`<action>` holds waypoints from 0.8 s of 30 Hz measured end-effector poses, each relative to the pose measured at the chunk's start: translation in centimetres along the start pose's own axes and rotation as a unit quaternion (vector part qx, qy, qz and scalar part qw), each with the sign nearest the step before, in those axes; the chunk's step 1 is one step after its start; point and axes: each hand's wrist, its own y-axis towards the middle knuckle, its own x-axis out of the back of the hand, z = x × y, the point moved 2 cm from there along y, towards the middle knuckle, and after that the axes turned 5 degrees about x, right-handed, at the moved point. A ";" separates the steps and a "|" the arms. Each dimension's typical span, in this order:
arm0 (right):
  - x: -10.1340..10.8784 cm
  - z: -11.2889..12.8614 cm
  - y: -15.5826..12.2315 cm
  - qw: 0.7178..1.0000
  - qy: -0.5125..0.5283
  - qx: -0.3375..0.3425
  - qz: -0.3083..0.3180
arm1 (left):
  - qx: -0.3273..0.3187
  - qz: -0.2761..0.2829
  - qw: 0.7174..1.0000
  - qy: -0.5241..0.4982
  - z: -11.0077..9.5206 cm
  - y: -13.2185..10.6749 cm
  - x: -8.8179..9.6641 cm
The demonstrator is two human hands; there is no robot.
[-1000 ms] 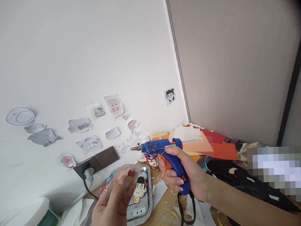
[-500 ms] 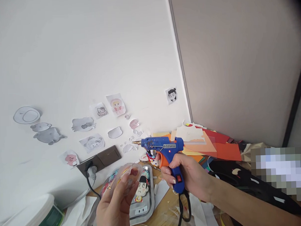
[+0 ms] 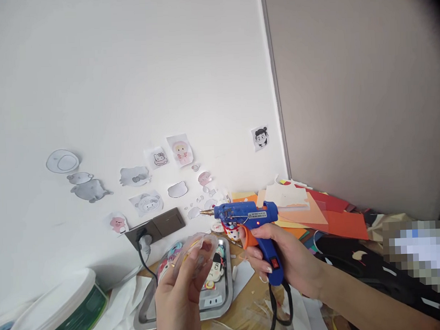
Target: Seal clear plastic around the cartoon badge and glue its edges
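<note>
Your left hand [image 3: 181, 296] still pinches a clear, glossy plastic piece [image 3: 194, 255]; hand and piece sit a little further right than a second ago. Just right of it, your right hand [image 3: 281, 261] keeps its wrap on the blue glue gun [image 3: 249, 221], brass nozzle levelled leftward. Beneath the piece lies a shiny metal tray [image 3: 225, 304]; beyond, paper cutouts [image 3: 149, 203] dot the wall.
</note>
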 end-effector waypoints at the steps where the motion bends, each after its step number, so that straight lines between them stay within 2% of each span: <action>1: 0.0 0.0 0.0 1.000 -0.002 -0.001 0.003 | 0.000 0.004 1.000 -0.001 0.0 0.0 0.0; 4: -0.1 0.0 0.0 1.000 -0.015 0.007 0.007 | 0.000 0.011 1.000 -0.005 0.0 0.0 -0.1; 9: 0.1 0.0 -0.1 0.990 -0.111 0.080 -0.028 | -0.006 0.005 1.000 -0.010 -0.2 -0.4 -0.3; 13: 0.1 0.1 -0.8 0.961 -0.245 0.119 -0.055 | -0.025 0.002 1.000 0.011 -0.4 -0.6 -0.4; 16: -0.3 0.5 -1.3 0.936 -0.325 0.123 -0.056 | -0.036 -0.001 0.999 0.022 -0.4 -0.6 -0.4; 21: -0.9 0.5 -1.3 0.935 -0.323 0.145 -0.015 | -0.062 -0.005 0.998 0.013 -0.6 -0.8 -0.3; 24: -0.4 -0.2 -1.1 0.940 -0.309 0.144 -0.032 | -0.084 -0.016 0.996 0.029 -0.6 -0.9 -0.1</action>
